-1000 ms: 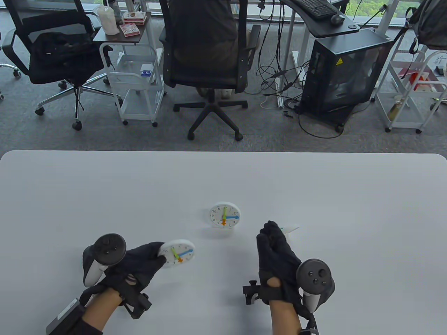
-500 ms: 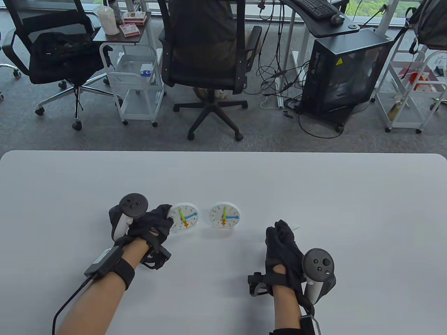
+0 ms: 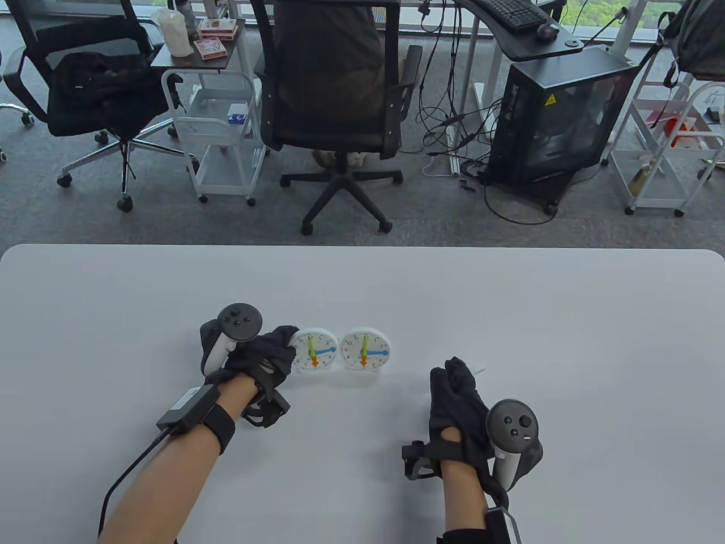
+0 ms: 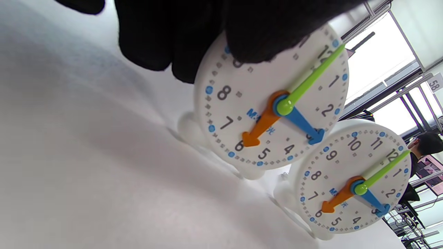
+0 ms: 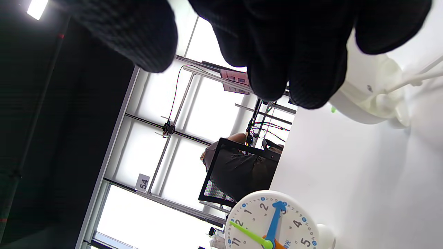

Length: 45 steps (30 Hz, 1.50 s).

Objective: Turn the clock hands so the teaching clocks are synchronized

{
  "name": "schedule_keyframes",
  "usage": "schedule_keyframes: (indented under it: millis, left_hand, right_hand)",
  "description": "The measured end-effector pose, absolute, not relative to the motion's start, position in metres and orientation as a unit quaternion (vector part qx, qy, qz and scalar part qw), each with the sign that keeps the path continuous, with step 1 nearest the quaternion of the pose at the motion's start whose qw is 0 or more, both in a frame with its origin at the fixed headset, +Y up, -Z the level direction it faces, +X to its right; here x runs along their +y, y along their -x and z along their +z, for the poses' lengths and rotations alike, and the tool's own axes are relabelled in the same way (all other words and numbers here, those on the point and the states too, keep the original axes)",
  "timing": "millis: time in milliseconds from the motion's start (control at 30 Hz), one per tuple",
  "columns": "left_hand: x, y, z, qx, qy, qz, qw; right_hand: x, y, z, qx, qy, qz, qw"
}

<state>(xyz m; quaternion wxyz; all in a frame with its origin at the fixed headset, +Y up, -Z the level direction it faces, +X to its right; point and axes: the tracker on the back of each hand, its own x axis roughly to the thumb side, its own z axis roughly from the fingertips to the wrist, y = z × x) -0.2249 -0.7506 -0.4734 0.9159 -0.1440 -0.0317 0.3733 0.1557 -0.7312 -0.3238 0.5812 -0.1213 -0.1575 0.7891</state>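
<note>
- My left hand [image 3: 257, 357] grips the left clock [image 3: 315, 351] by its rim, parked just beside the right clock [image 3: 365, 349] so the faces compare easily.
- Right hand [image 3: 456, 396] rests near the right; can't tell its grip.

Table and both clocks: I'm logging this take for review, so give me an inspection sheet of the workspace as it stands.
Surface: white table, bare where shown.
Job's things: left clock and right clock upright side by side; hands read alike.
Clutter: a white object lies beyond the right hand's fingers.
Grippers: left hand holds the left clock's edge; right hand holds nothing visible.
Cables: black lead along the left forearm.
Surroundings: office chairs, carts, computer tower.
</note>
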Motion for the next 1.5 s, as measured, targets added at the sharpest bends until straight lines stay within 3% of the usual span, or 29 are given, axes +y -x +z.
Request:
schedule_keyframes:
  millis: [233, 533, 733, 967, 1033, 1300, 1500]
  left_hand:
    - [-0.732, 0.232, -0.445, -0.051, 0.079, 0.395, 0.914]
    - [-0.687, 0.225, -0.328, -0.132, 0.061, 0.420, 0.896]
    - [-0.689, 0.223, -0.265, -0.178, 0.050, 0.388, 0.903]
    - [-0.705, 0.211, -0.267, -0.199, 0.065, 0.348, 0.914]
    - [-0.708, 0.210, -0.267, -0.199, 0.091, 0.347, 0.912]
    - [-0.705, 0.206, -0.261, -0.222, 0.089, 0.364, 0.900]
    - [-0.710, 0.207, -0.266, -0.218, 0.106, 0.372, 0.896]
  right_hand:
    - [-0.728, -0.158, -0.323, -0.170, 0.120, 0.800, 0.562]
    - [-0.717, -0.176, -0.315, -0.252, 0.129, 0.827, 0.486]
    - [-0.722, -0.181, -0.313, -0.248, 0.143, 0.848, 0.447]
    - [-0.732, -0.166, -0.315, -0.205, 0.141, 0.887, 0.389]
    - [-0.738, -0.163, -0.317, -0.185, 0.160, 0.886, 0.394]
    - [-0.756, -0.155, -0.341, -0.069, 0.240, 0.894, 0.371]
    - [-0.762, -0.153, -0.354, -0.092, 0.302, 0.863, 0.394]
